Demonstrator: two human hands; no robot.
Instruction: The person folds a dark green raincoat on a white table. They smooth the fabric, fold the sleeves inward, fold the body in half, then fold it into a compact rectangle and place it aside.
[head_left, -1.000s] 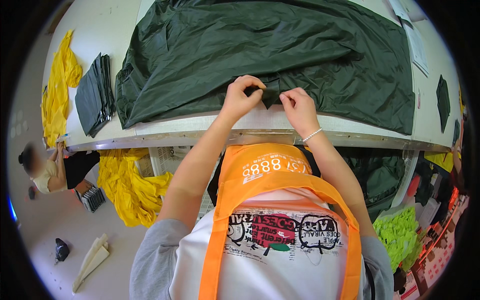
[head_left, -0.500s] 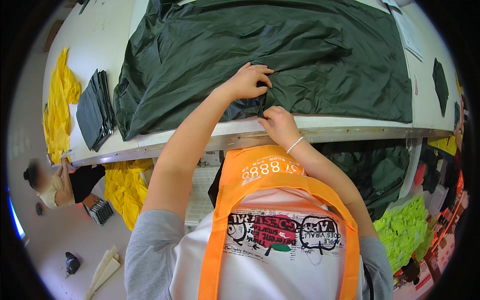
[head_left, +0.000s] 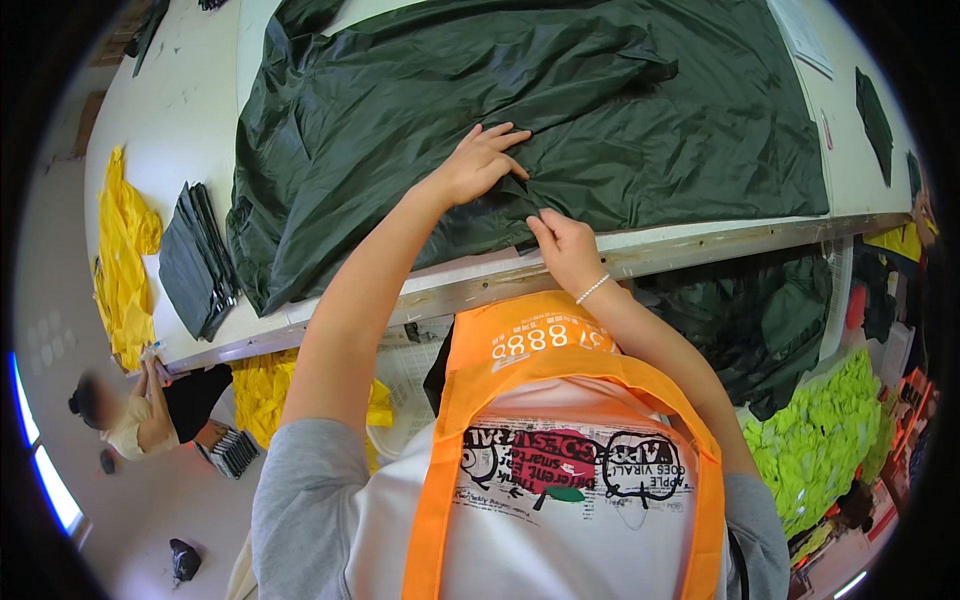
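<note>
A large piece of thin, shiny dark green fabric [head_left: 700, 150] lies rumpled over the table in front of me. My left hand [head_left: 480, 165] rests on it with the fingers spread. Close by, nearer to the table's front edge, my right hand [head_left: 567, 252] pinches a fold of the same fabric between thumb and forefinger. The gathered bit between both hands rises slightly, and its underside is hidden. A beaded bracelet circles my right wrist.
Folded dark green pieces [head_left: 195, 262] and yellow fabric [head_left: 125, 250] lie at the table's left. Below the metal-edged table [head_left: 700, 247] hang more dark green and yellow fabric. Lime green fabric [head_left: 815, 450] is heaped at right. Another person [head_left: 150, 420] works at far left.
My left hand has shifted slightly left and its fingers have spread. My right hand has moved slightly right, still pinching the fabric. The fold between them looks flatter; the whole view has tilted a little.
</note>
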